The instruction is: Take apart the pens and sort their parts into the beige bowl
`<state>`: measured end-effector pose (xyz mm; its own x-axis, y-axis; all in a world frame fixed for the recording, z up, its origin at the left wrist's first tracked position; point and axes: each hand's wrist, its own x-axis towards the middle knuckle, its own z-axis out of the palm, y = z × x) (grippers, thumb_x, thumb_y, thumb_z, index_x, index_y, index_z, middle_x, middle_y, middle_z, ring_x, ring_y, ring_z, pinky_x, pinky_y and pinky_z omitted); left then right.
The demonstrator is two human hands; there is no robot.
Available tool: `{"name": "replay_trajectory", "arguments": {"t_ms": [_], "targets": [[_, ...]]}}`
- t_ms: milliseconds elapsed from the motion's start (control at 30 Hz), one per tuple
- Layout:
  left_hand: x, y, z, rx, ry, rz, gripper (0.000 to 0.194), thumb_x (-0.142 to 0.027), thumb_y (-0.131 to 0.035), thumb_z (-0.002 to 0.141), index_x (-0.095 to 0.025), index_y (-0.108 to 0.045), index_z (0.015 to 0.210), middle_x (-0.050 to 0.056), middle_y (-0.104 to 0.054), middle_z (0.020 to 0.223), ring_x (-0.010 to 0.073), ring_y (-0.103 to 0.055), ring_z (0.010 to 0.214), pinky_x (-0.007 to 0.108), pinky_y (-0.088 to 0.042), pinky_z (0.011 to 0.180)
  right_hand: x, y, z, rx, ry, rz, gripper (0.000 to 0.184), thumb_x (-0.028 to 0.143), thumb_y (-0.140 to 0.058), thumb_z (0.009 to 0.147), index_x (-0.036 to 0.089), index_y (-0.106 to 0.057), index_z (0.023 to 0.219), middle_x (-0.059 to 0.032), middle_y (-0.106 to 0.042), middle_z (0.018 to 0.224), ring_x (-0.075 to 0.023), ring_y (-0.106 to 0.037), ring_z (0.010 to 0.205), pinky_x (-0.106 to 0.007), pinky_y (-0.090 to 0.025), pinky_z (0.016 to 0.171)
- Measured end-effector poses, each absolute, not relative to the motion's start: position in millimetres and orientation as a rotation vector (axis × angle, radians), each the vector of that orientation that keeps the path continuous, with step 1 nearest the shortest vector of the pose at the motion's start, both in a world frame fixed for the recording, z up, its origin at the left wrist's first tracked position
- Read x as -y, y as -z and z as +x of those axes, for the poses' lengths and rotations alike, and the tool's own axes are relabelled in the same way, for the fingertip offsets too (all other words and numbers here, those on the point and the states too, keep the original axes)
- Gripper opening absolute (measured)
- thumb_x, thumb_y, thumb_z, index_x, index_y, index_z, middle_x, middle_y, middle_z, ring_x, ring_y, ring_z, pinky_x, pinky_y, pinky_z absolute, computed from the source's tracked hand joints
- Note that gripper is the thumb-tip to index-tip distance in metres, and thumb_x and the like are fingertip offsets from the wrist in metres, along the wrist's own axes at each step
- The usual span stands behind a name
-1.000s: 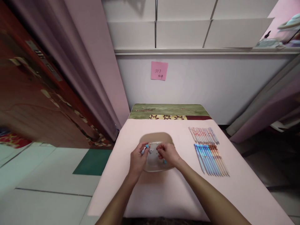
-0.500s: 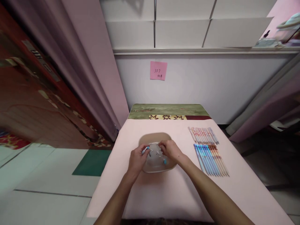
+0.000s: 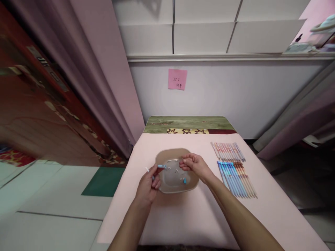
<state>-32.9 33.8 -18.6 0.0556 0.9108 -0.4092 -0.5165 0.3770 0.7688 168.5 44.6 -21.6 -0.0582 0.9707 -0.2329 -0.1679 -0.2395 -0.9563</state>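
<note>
Over the left rim of a beige plastic tub [image 3: 178, 191], my left hand [image 3: 148, 183] is closed on a light-blue pen part [image 3: 161, 166], a short tube pointing right. A thin white piece [image 3: 147, 169] sticks out on the other side of that hand. My right hand [image 3: 195, 165] hovers above the tub's right side, thumb and fingertips pressed together. Whether anything small is between them I cannot make out. Inside the tub lie several small white and grey bits [image 3: 177, 170] and a bright-blue piece [image 3: 184, 181].
On the pink-covered table [image 3: 167, 219], to the right, lies a row of blue and brown-topped pens [image 3: 235, 179]. Behind it is a row of pale clear pen barrels [image 3: 228, 152]. A pink note [image 3: 177, 79] is stuck to the wall.
My left hand has drawn back to the left and turned, showing more of the light-blue part and the white piece. The right hand has shifted slightly right.
</note>
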Motion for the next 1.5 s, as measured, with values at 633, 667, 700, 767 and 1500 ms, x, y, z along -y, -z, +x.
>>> {"name": "replay_trajectory", "arguments": {"t_ms": [633, 667, 700, 767, 1500], "targets": [[-31, 20, -15, -0.944, -1.081, 0.447, 0.018, -0.025, -0.067, 0.074, -0.014, -0.063, 0.089, 0.000, -0.065, 0.071, -0.0015, -0.022, 0.030, 0.015, -0.018, 0.031, -10, 13, 169, 0.978, -1.184, -1.232, 0.033, 0.044, -0.067, 0.073, 0.016, -0.062, 0.090, -0.0056, -0.070, 0.076, -0.0174, -0.067, 0.068, -0.028, -0.053, 0.062], [-31, 20, -17, -1.016, -1.131, 0.589, 0.020, -0.027, -0.068, 0.073, -0.016, -0.063, 0.090, -0.001, -0.066, 0.071, -0.0002, -0.026, 0.031, 0.015, -0.020, 0.032, -13, 15, 175, 1.048, -1.069, -1.300, 0.028, 0.043, -0.064, 0.076, 0.017, -0.062, 0.088, -0.0049, -0.070, 0.074, -0.0169, -0.066, 0.066, -0.028, -0.052, 0.062], [-32, 21, -19, -1.100, -1.175, 0.763, 0.021, -0.029, -0.069, 0.072, -0.018, -0.064, 0.090, 0.000, -0.067, 0.072, 0.0020, -0.034, 0.033, 0.016, -0.025, 0.035, -14, 17, 179, 1.134, -0.954, -1.375, 0.024, 0.040, -0.060, 0.079, 0.018, -0.063, 0.086, -0.0038, -0.069, 0.071, -0.0163, -0.065, 0.064, -0.027, -0.051, 0.061], [-32, 22, -22, -1.269, -1.201, 1.145, 0.019, -0.028, -0.069, 0.070, -0.021, -0.065, 0.086, 0.000, -0.068, 0.075, 0.0098, -0.055, 0.050, 0.020, -0.038, 0.046, -16, 18, 185, 1.325, -0.760, -1.515, 0.017, 0.033, -0.055, 0.082, 0.019, -0.065, 0.083, -0.0014, -0.067, 0.066, -0.0153, -0.063, 0.060, -0.025, -0.048, 0.059], [-33, 18, -19, -1.054, -1.131, 0.723, 0.037, -0.037, -0.073, 0.067, -0.016, -0.058, 0.095, -0.005, -0.060, 0.058, 0.0001, -0.023, 0.029, 0.017, -0.016, 0.030, -11, 18, 138, 1.232, -1.239, -1.223, 0.031, 0.047, -0.057, 0.082, 0.017, -0.065, 0.089, -0.0006, -0.063, 0.067, -0.0132, -0.061, 0.054, -0.023, -0.049, 0.050]]}}
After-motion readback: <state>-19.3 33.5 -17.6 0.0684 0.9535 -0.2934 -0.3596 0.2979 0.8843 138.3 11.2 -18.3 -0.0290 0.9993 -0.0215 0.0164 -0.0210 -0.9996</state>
